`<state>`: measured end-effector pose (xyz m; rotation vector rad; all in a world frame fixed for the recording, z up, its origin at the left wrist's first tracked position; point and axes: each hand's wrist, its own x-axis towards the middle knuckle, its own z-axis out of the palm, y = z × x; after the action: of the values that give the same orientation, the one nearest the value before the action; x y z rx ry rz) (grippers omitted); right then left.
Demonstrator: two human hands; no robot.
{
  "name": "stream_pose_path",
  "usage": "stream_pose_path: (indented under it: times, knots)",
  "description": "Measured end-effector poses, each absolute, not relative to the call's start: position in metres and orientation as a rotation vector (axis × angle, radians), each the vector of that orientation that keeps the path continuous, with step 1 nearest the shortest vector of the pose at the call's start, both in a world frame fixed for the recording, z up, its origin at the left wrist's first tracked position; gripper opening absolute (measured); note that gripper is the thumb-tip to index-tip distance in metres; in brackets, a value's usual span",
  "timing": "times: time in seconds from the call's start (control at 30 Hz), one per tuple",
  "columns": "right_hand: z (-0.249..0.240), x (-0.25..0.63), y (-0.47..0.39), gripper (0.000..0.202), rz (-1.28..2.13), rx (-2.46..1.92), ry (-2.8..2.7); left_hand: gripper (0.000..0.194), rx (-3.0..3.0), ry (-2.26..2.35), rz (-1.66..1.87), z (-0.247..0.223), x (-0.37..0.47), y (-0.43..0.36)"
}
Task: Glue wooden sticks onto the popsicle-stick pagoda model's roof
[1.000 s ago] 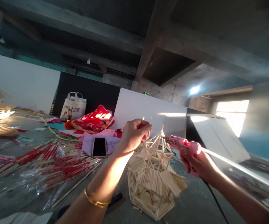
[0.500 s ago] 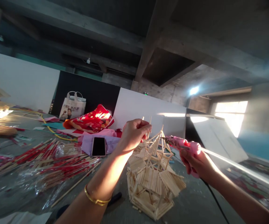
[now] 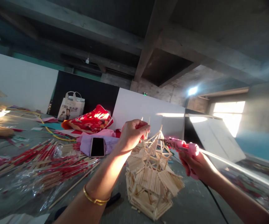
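Note:
A tiered model made of wooden sticks (image 3: pixel 152 179) stands on the grey table, its peak narrowing to a point. My left hand (image 3: pixel 134 133), with a gold bangle on the wrist, pinches thin wooden sticks (image 3: pixel 148 126) upright, left of the peak. On the right, my right hand (image 3: pixel 195 161) is wrapped round a pink glue gun (image 3: pixel 182 144) with a clear glue stick in its back. The gun's dark nozzle points left, at or very near the sticks just below the peak; whether it touches cannot be made out.
Bundled sticks in red and clear wrappers (image 3: pixel 43 161) cover the left of the table. Beyond them lie a phone (image 3: pixel 97 147) on purple material, a red bag (image 3: pixel 90 119) and a white tote bag (image 3: pixel 71 107). A black cord (image 3: pixel 215 200) hangs below my right hand.
The whole view has shifted slightly, so most things appear a little further left. Both hands keep nearly the same place beside the model, with the same grips.

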<state>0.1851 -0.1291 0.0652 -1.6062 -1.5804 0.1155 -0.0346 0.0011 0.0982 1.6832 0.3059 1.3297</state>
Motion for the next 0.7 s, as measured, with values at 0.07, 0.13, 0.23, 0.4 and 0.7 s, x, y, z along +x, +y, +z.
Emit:
stream_pose_path:
  times: [0.07,0.13,0.23,0.4,0.7]
  knots:
    - [0.064,0.186,-0.129,0.049,0.161,-1.573,-1.587,0.022,1.681,0.325,1.327,0.098,-0.034,0.002]
    - [0.063,0.186,-0.129,0.049,0.196,-1.551,-1.581,0.021,1.673,0.318,1.322,0.099,-0.034,0.002]
    - [0.062,0.184,-0.131,0.046,0.214,-1.550,-1.560,0.021,1.667,0.285,1.309,0.099,-0.036,0.002]
    - [0.060,0.186,-0.135,0.041,0.196,-1.556,-1.591,0.020,1.677,0.281,1.290,0.098,-0.035,0.005]
    - [0.050,0.194,-0.137,0.047,0.168,-1.651,-1.575,0.020,1.710,0.238,1.312,0.095,-0.035,0.007]
